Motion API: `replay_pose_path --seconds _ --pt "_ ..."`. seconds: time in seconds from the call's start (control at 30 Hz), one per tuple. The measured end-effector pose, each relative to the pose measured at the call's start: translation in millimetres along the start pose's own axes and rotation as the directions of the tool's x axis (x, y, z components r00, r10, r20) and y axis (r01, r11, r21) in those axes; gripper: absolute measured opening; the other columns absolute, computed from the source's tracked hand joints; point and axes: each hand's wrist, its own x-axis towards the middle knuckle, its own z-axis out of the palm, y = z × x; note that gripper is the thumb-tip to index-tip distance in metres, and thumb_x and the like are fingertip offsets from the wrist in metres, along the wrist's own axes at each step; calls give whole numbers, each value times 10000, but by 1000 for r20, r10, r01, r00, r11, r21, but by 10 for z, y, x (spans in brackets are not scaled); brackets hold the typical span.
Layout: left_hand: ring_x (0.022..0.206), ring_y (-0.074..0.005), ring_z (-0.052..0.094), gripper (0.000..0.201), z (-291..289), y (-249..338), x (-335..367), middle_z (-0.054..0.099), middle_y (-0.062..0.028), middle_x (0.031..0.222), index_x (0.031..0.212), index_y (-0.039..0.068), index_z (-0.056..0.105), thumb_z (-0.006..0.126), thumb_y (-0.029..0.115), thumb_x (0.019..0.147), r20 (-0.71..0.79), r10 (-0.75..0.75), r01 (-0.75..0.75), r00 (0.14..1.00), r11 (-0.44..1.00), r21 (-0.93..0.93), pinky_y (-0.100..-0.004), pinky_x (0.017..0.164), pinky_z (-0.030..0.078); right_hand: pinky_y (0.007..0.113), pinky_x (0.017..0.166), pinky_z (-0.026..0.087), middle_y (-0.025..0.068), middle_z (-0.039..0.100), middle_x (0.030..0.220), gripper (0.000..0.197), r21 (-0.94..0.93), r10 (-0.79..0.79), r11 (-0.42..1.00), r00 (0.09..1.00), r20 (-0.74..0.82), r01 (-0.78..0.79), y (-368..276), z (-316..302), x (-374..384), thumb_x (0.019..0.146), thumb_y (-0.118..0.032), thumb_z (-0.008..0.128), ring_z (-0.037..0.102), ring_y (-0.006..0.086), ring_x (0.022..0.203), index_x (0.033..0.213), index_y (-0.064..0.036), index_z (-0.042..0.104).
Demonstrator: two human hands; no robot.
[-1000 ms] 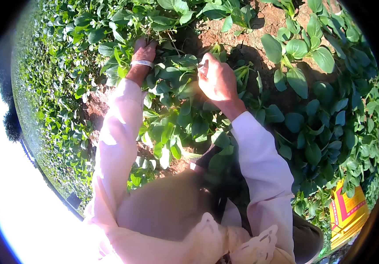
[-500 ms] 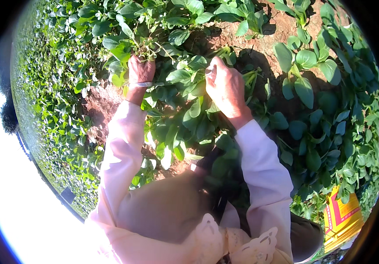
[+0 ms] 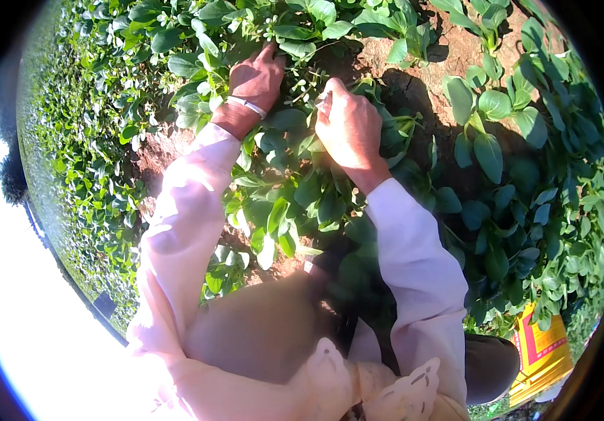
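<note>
Leafy green plants surround both hands. My left hand (image 3: 256, 81), with a pale band at the wrist, reaches in among the leaves. Its visible fingers stretch forward, their tips partly covered by foliage, and nothing shows in them. Just to the right, my right hand (image 3: 349, 130) is closed, thumb pressed to the bent fingers. A small-leaved weed (image 3: 307, 85) sticks out at its fingertips, on the side facing my left hand. Below the hands stand broad-leaved green plants (image 3: 274, 214), partly in shade.
Brown soil (image 3: 404, 81) shows between the plants at the upper right. A separate broad-leaved plant (image 3: 488, 116) grows there. At the lower right lies a yellow and red printed package (image 3: 542, 354). Low, dense greenery (image 3: 84, 175) spreads over the left side.
My left hand has moved right and slightly farther away, closer to my right hand. The small-leaved weed that was at my left hand now shows at my right fingertips. My right hand has shifted slightly.
</note>
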Motion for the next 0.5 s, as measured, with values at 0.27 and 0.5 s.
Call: replay_pose_path --seconds 0.27,0.5 --pt "882 -402 619 199 326 -592 232 640 -245 916 875 -21 638 601 118 738 187 -263 302 947 925 -232 -429 787 515 454 624 492 151 644 740 158 172 16 985 1000 24 -20 172 93 -159 778 -116 619 635 361 725 890 -67 519" --pt "924 -414 612 353 578 -587 207 626 -280 924 923 -60 609 667 225 723 219 -339 404 915 768 -497 -416 802 502 453 625 498 114 658 744 170 160 45 986 998 -42 -38 -4 402 136 743 -91 638 641 345 728 868 -71 524"
